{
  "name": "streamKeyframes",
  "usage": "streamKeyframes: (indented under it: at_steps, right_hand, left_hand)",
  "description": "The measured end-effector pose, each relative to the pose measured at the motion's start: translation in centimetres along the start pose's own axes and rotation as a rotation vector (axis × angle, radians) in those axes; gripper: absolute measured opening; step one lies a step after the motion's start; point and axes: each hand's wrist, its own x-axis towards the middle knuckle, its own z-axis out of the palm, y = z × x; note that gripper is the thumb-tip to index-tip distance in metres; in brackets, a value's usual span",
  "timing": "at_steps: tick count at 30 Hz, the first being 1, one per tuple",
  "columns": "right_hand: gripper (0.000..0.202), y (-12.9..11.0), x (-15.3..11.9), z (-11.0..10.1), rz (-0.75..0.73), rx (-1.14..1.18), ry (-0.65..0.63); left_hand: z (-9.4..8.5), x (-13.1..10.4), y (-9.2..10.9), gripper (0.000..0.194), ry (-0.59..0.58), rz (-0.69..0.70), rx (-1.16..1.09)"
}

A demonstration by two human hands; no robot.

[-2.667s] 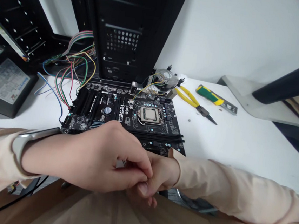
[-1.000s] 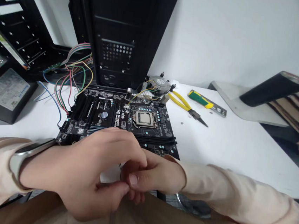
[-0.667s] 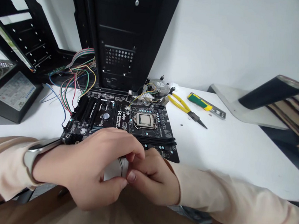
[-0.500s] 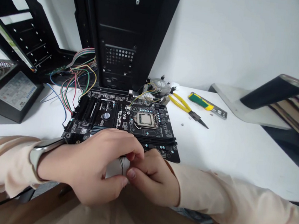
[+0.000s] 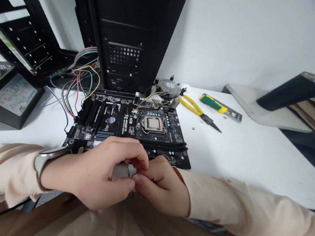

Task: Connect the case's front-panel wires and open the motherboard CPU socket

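Observation:
My left hand (image 5: 107, 172) curls in front of the motherboard (image 5: 134, 125), its thumb and fingers bent toward my right hand (image 5: 160, 185). The right hand is closed, thumb pressed against its curled fingers, and the fingertips of both hands meet. Through the gap between them shows a pale surface (image 5: 120, 172) with a thin dark strand across it, perhaps a wire. What the fingers hold is mostly hidden. Beyond the hands, a processor (image 5: 153, 123) sits in the board's socket, and a round coin battery (image 5: 111, 120) is on its left half.
A black computer case (image 5: 135, 30) stands behind the board, with coloured wires (image 5: 74, 84) to its left. A power supply (image 5: 11, 96) lies far left. A cooler fan (image 5: 167, 88), yellow-handled pliers (image 5: 192, 105) and a green-yellow cutter (image 5: 214, 104) lie at right, near a monitor stand (image 5: 248, 104).
The camera view has shifted slightly. Both hands keep nearly the same grip, the fingertips a little closer together, and more of the thin strand shows between and below them.

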Motion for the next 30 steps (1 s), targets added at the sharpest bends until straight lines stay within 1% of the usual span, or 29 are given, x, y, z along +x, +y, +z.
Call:
streamKeyframes:
  at_steps: [3, 6, 9, 12, 18, 23, 27, 30]
  right_hand:
    - [0.041, 0.1, -0.1, 0.0, 0.008, 0.005, 0.013]
    - [0.037, 0.1, -0.1, 0.0, -0.019, 0.004, 0.011]
    - [0.036, 0.1, -0.1, 0.0, -0.051, -0.024, 0.003]
    - [0.038, 0.1, -0.1, 0.0, -0.072, -0.035, 0.015]
    - [0.039, 0.4, -0.2, -0.1, -0.117, -0.078, 0.011]
    - [0.037, 0.9, -0.5, 0.1, -0.22, -0.18, -0.019]
    - [0.039, 1.1, -0.6, 0.2, -0.341, -0.261, 0.014]
    - [0.043, 0.8, -0.7, 0.1, -0.366, -0.288, 0.066]
  left_hand:
    - [0.1, -0.1, 0.4, 0.018, -0.017, -0.13, 0.004]
    - [0.3, -0.2, 0.9, 0.02, -0.08, -0.297, -0.001]
    - [0.5, -0.2, 1.1, 0.02, -0.116, -0.391, -0.055]
    - [0.8, -0.2, 0.9, 0.02, -0.13, -0.462, -0.137]
    - [1.2, -0.1, 0.4, 0.022, -0.138, -0.51, -0.226]
    - [1.8, -0.3, 0.4, 0.023, -0.184, -0.571, -0.348]
    - [2.7, -0.7, 0.4, 0.02, -0.13, -0.587, -0.345]
    - [3.1, -1.3, 0.4, 0.016, -0.083, -0.548, -0.355]
